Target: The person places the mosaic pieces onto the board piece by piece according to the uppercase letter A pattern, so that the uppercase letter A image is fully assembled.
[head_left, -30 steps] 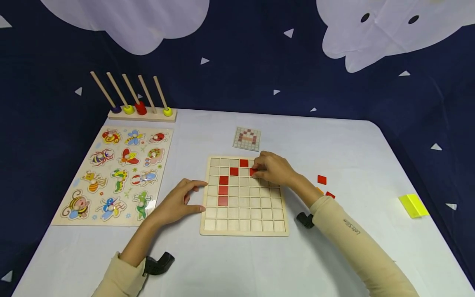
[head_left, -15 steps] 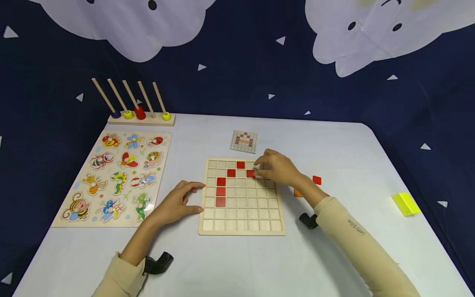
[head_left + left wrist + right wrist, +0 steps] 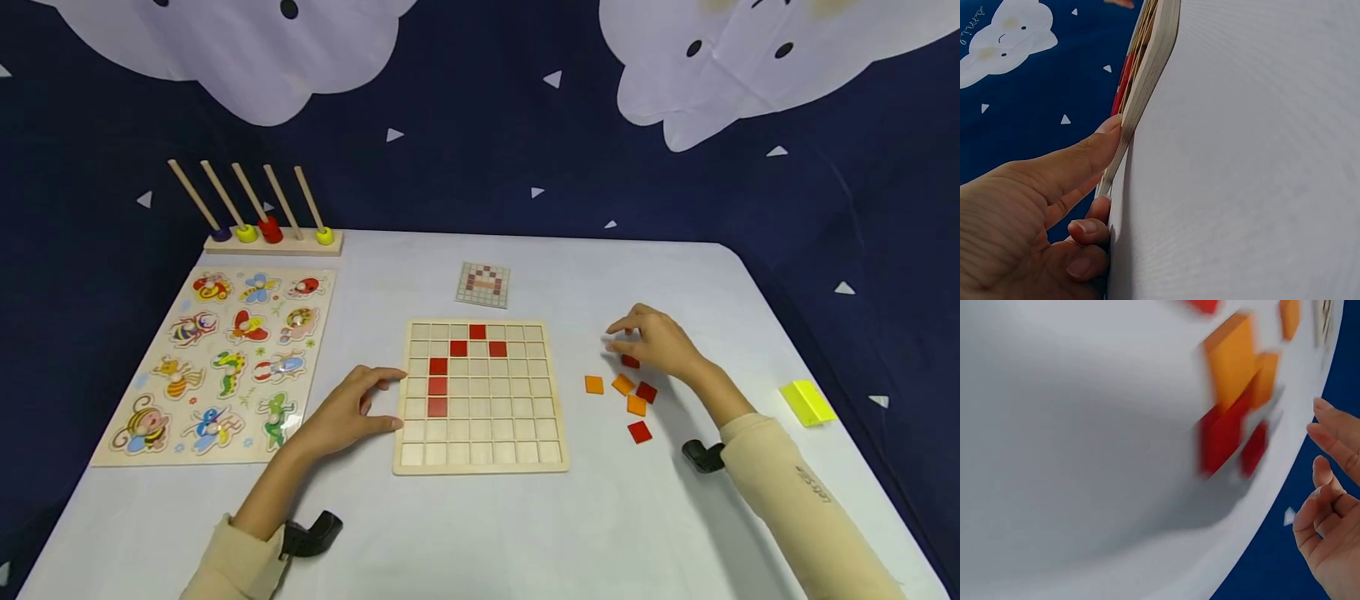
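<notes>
A wooden grid board [image 3: 480,454] lies flat in the middle of the table, with several red tiles [image 3: 438,386] set in its upper left and top cells. My left hand [image 3: 348,417] rests thumb and index fingertips against the board's left edge; in the left wrist view the thumb [image 3: 1094,150] touches its side. My right hand [image 3: 656,342] hovers right of the board with thumb and index finger apart, nothing between them. Just below its fingers lies a loose red tile [image 3: 630,362]. Near it are more red tiles [image 3: 640,432] and orange tiles [image 3: 594,385], blurred in the right wrist view.
Behind the board lies a small pattern card [image 3: 483,285]. To the left is an insect puzzle board [image 3: 217,333], with a peg stand [image 3: 273,244] carrying coloured beads behind it. A folded yellow piece [image 3: 808,403] sits near the table's right edge.
My right hand has left the red tile in the board's second row and moved right to the loose tiles, uncovering several. The left hand stays at the board's edge.
</notes>
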`<state>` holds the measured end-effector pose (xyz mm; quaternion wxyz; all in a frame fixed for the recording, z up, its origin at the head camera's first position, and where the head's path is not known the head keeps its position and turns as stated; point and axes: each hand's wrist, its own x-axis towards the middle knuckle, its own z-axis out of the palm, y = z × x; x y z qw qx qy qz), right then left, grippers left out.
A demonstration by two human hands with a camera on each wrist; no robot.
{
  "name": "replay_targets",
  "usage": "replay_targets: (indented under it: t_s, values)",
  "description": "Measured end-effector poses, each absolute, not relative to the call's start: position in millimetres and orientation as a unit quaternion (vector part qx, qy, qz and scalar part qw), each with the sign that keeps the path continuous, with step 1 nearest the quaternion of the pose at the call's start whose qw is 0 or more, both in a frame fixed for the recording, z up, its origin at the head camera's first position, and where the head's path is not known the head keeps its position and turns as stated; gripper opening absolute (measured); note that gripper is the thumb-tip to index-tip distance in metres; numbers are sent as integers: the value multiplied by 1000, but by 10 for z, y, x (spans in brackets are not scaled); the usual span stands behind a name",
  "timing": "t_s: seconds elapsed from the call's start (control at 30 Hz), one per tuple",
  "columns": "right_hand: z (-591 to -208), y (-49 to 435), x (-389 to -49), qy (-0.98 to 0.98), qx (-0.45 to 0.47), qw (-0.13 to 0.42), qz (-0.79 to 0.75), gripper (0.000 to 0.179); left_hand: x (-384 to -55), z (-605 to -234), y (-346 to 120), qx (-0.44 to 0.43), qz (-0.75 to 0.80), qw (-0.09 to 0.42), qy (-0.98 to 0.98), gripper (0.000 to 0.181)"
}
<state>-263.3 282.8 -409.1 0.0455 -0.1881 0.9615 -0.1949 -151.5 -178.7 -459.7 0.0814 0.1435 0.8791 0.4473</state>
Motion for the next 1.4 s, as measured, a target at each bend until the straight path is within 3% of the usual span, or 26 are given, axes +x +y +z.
replay_targets:
  t_s: [0.33,0.67,1.4]
  values:
    - [-4246,3210,-2539,965,-159,52,-203,31,-1513,-4594,-1801,136,445,85,881,64]
    - [-4300,3194,-2447,964,-185,-4,-191,25,-1541,-4600,-1794,140,443,87,881,64]
    - [-4152,1935,-2429,912,-348,17,-217,28,-1527,-4588,-1789,138,448,91,879,64]
